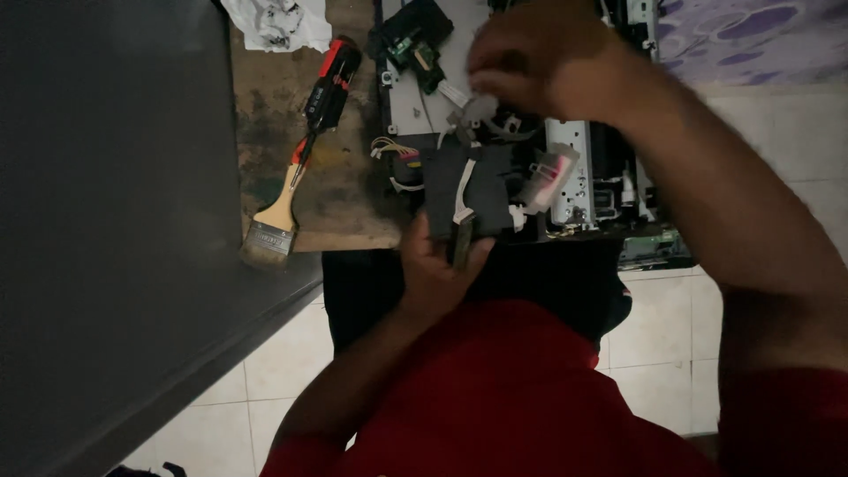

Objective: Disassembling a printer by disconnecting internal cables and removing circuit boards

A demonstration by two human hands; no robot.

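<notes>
Our left hand (439,265) grips the black assembly (466,185); our right hand (539,57) pinches its white ribbon cable (463,99). Excess pull may tear the cable.

We note a worn, stained wooden board (340,190), a wooden-handled bristle brush (276,219), matt black plastic housing (468,190) and bare metal chassis (570,172).

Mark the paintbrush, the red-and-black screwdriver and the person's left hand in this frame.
paintbrush (276,221): head view, on the wooden handle just above the ferrule.
red-and-black screwdriver (330,87): head view, on the middle of its handle.
left hand (437,265): head view, on the back of the hand gripping a dark part.
</notes>
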